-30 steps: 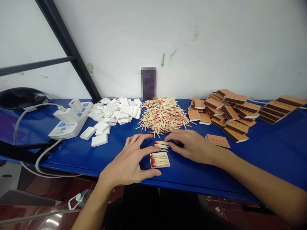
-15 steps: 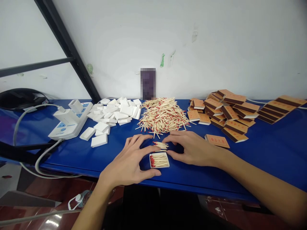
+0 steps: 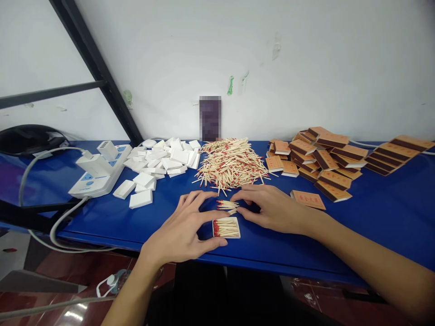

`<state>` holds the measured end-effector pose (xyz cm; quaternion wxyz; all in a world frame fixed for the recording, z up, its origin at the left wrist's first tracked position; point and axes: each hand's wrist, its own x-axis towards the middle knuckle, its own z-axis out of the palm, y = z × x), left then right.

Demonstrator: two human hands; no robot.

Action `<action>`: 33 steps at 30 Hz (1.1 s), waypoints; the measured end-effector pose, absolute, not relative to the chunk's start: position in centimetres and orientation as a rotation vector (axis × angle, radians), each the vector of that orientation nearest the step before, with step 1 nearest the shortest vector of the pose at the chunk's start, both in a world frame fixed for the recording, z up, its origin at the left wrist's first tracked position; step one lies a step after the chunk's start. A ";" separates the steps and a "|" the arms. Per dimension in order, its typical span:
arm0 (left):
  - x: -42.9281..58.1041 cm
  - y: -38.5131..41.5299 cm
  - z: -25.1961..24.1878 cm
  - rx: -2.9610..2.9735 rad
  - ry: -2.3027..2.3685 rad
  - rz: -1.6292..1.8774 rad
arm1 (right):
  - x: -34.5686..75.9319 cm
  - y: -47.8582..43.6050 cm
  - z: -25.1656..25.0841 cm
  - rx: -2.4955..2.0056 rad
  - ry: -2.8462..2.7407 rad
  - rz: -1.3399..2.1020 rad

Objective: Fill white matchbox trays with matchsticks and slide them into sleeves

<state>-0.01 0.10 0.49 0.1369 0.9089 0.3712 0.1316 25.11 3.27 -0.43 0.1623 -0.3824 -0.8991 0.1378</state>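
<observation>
At 10 o'clock from my left hand point(image 3: 185, 231) lie the empty white trays point(image 3: 163, 158). That hand rests spread wide on the blue table point(image 3: 374, 217), gripping nothing. Its thumb is by the filled tray point(image 3: 226, 227) and its forefinger touches the red-head end of 1 small bundle of matches point(image 3: 227, 206), just at the tray's 12 o'clock. My right hand point(image 3: 275, 208) curls thumb and forefinger round the bundle's other end; whether they pinch it I cannot tell. I judge the step is squaring the bundle; the next move calls for heads turned like the tray's.
</observation>
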 end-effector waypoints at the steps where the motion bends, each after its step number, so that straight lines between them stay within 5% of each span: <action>1: 0.0 0.1 0.5 2.627 1.075 0.377 | 25.1 3.3 -0.4 -1.089 -2.567 0.391; 20: 0.1 0.1 0.2 2.558 1.161 0.462 | 24.5 3.5 -0.4 -1.086 -2.567 0.433; 33: -0.1 0.1 0.2 2.544 1.180 0.503 | 20.8 4.9 4.2 -0.993 -3.048 0.336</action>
